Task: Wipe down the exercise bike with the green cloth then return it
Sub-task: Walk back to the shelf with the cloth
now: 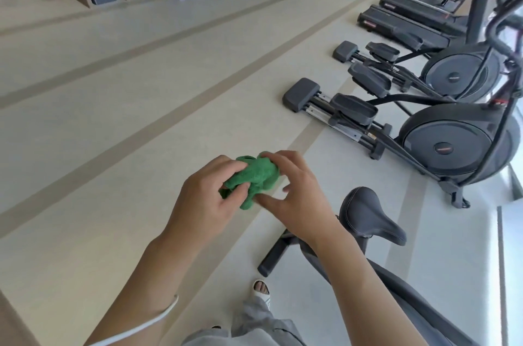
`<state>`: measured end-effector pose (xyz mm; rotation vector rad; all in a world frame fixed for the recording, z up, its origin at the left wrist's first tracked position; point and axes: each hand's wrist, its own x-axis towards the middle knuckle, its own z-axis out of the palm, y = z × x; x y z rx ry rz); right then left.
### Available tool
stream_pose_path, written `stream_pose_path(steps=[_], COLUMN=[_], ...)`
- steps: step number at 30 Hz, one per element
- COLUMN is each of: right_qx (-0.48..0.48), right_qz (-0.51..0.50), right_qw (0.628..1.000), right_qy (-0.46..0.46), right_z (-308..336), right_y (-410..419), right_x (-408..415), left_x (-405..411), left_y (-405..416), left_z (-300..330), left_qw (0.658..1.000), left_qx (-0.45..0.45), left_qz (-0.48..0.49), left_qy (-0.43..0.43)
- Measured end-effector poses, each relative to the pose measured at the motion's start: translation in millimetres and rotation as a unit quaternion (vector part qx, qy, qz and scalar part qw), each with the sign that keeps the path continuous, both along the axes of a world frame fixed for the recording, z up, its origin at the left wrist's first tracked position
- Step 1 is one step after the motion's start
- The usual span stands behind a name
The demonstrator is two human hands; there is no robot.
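A single head-worn view is given, tilted and aimed forward and down. The hands (254, 198) are seen close; the bike saddle (368, 215) just beyond, the floor (113, 119) stretching away.

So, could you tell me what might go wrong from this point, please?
The green cloth is bunched into a wad between the left hand and right hand, so it may wipe the bike's saddle poorly unless spread out. The right hand seems to hold it only by the fingertips, so it could slip to the floor.
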<state>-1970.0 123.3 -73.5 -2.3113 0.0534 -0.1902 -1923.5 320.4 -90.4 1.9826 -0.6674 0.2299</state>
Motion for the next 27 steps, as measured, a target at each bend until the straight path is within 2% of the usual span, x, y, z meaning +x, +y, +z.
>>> stream_pose_path(steps=[2, 4, 6, 11, 19, 27], right_qx=[0.046, 0.132, 0.175, 0.149, 0.098, 0.121], right_qz=[0.035, 0.034, 0.024, 0.025, 0.029, 0.031], right_qw=[0.998, 0.991, 0.984, 0.988, 0.993, 0.989], right_qy=[0.020, 0.012, -0.007, -0.029, -0.057, -0.075], right_z=[-4.2, -5.9, -7.0, -8.9, -9.1, -18.6], right_y=[-8.5, -18.4, -31.7, -82.7, -153.2, -163.0], right_x=[8.5, 19.8, 33.6, 71.7, 152.8, 216.2], left_x=[8.0, 18.5, 30.6, 64.8, 131.0, 162.9], left_y=[-12.3, -26.1, -40.5, -72.3, -55.4, -23.9], left_z=[0.2, 1.4, 3.3, 13.0, 23.6, 15.9], left_qw=[1.000, 1.000, 0.998, 0.995, 0.985, 0.964], left_qx=[-0.003, -0.009, -0.012, 0.004, 0.124, 0.153], left_qz=[-0.011, -0.018, -0.034, -0.060, 0.115, 0.210], left_qy=[0.001, 0.017, 0.043, 0.076, 0.038, 0.057])
